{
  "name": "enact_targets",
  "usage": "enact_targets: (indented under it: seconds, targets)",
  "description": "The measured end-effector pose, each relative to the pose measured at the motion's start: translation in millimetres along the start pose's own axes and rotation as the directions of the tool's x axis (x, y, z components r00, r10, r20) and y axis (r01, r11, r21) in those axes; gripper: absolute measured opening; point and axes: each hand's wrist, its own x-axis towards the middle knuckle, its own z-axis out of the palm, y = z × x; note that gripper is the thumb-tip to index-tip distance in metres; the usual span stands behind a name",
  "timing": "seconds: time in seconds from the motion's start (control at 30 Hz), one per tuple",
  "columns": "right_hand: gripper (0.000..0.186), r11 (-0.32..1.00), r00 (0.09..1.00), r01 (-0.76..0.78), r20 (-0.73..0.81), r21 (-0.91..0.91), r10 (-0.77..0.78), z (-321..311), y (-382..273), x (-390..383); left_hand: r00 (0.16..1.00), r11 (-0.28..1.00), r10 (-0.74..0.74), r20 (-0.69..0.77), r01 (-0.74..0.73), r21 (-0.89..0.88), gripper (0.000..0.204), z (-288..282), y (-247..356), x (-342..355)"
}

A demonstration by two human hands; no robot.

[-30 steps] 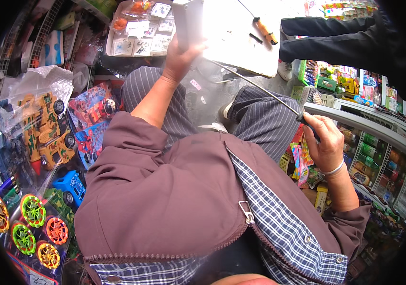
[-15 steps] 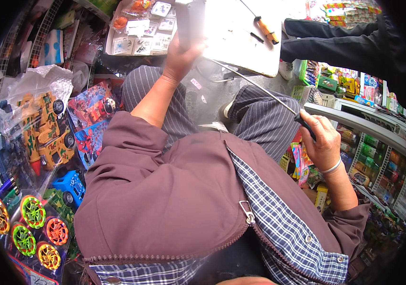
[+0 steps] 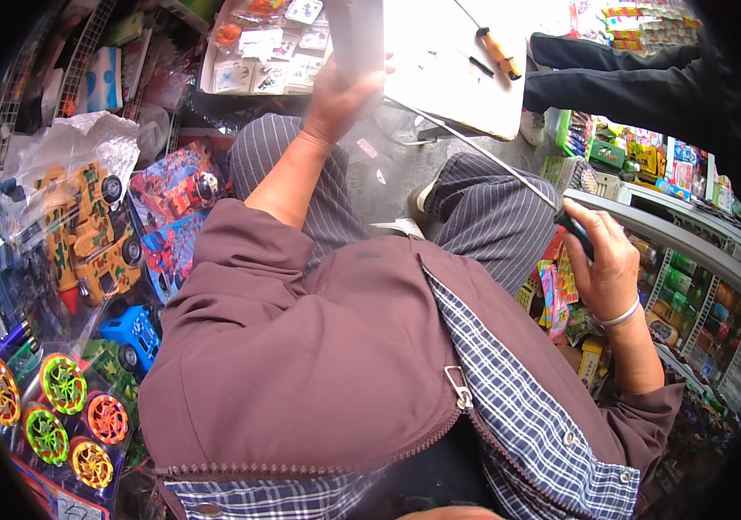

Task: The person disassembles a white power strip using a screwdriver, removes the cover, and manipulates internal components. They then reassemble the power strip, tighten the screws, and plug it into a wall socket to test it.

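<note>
My left hand (image 3: 342, 102) is raised at the top centre, fingers wrapped round a tall pale grey box-like object (image 3: 355, 28), blurred by glare. My right hand (image 3: 603, 260) grips the black handle of a long-shafted screwdriver (image 3: 492, 156) over my right knee. The shaft reaches up-left toward the lower end of the grey object; whether the tip touches it, I cannot tell. Behind them stands a white-topped table (image 3: 444, 87), bearing an orange-handled screwdriver (image 3: 502, 55), a short dark rod (image 3: 480, 65) and a tray of small packets (image 3: 268, 76).
A person's dark-trousered legs (image 3: 604, 91) lie at the top right. Packaged toy vehicles (image 3: 97, 238) and bright spoked discs (image 3: 64, 381) crowd my left. A metal-railed display counter (image 3: 674, 225) with colourful goods runs along my right. My knees (image 3: 492, 217) are below the table's front edge.
The view has shifted slightly, so the scene sits a little further right. Both my hands keep their grips; my right hand has moved only slightly with the screwdriver.
</note>
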Motion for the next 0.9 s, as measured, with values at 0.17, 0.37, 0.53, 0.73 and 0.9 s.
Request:
enact_targets:
  seconds: [0.17,0.37,0.53,0.73,0.9]
  targets:
    - [0.037,0.859,0.990,-0.137,0.094,0.493,0.104,9.3,1.9,3.3,0.999,0.999,0.032,-0.010,-0.032,0.033,0.036,-3.0,-2.9,-0.7]
    - [0.030,-0.377,0.583,-0.730,0.807,0.570,0.092,19.6,22.1,-8.0,0.998,0.998,0.068,-0.005,-0.068,-0.002,0.037,-5.3,2.1,-3.2]
    - [0.035,-0.074,0.692,-0.707,0.710,0.703,0.135,25.9,33.9,-17.5,1.000,0.999,-0.010,0.020,0.009,0.050,0.040,-12.0,-4.5,-2.9]
    - [0.032,0.587,0.905,-0.404,0.214,0.702,0.367,61.1,74.4,15.9,0.914,0.855,-0.347,-0.213,0.214,-0.472,0.050,-17.0,-30.0,4.3]
    - [0.033,0.827,0.918,-0.185,-0.207,0.531,0.339,161.3,80.6,104.7,0.883,0.788,-0.417,-0.215,0.233,-0.570,0.049,-18.6,-39.4,1.3]
